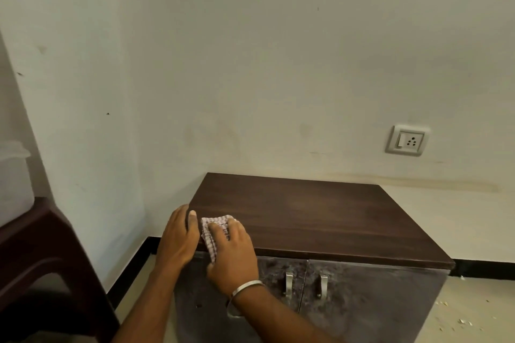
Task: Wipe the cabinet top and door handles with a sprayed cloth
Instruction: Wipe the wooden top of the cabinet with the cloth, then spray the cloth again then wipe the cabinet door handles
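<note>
Both hands at cabinet top's front-left corner, wipe barely started.
Left hand [178, 237] flat, fingers hooked over the left edge, holding nothing; right hand [232, 250] presses the checked cloth [213, 234] onto the cabinet top [320, 220], fingers spread. Cloth hangs over the front lip, so it could slip off mid-stroke. Handles [289, 284] not wiped yet, easy to skip.

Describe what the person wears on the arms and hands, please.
Both forearms are bare, with no sleeves in view. The right wrist carries a plain silver metal bangle, thin and smooth. The left hand and the right hand have no gloves, and no rings or watch can be seen.
</note>
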`<state>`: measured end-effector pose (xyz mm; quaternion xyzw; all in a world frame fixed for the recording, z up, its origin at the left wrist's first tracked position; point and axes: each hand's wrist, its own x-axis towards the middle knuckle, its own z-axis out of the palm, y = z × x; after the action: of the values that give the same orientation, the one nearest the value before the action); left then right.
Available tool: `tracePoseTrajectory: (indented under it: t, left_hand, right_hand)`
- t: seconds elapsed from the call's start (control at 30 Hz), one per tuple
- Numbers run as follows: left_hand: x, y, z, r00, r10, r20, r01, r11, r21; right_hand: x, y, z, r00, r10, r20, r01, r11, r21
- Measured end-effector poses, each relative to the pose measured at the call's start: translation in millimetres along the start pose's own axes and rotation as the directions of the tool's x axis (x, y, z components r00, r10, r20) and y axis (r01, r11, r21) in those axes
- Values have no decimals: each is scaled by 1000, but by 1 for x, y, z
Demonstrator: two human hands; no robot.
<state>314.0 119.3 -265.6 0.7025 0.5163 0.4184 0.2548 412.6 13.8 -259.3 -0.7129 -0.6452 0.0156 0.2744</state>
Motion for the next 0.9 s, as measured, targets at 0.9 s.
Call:
tracePoseTrajectory:
  t: [0.9]
  left_hand:
    - [-72,43,-209,901,-410,140,385,608,-694]
  right_hand:
    - [23,-183,-45,978,-142,156,-93,373,923]
